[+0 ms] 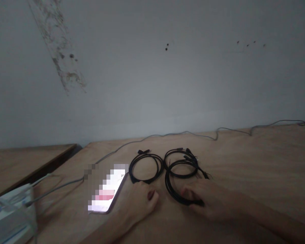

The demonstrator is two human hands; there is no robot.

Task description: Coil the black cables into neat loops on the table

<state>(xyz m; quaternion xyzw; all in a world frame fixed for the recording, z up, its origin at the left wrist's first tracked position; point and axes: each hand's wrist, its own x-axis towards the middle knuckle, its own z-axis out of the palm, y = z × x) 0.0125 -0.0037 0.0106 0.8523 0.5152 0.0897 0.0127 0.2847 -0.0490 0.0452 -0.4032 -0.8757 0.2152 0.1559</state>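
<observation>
Three black cables lie coiled in loops on the wooden table. My right hand [208, 200] is closed on the near edge of the front right coiled cable [169, 188], thumb and fingers pinching it. Behind that coil, and partly overlapped by it, lies another coiled cable [165, 159]. My left hand [141, 200] is curled at the near edge of the left coiled cable [130, 169]; its fingertips are mostly hidden, so I cannot tell whether it grips that cable. Left of this hand is a phone [117, 189] with a lit screen, partly pixelated.
A white power strip [12, 217] with plugged-in leads sits at the near left. From it, a thin grey cord [112, 153] runs across the wooden table [264, 169] toward the wall [152, 84]. A dark gap [40, 167] separates the table from another wooden surface at left.
</observation>
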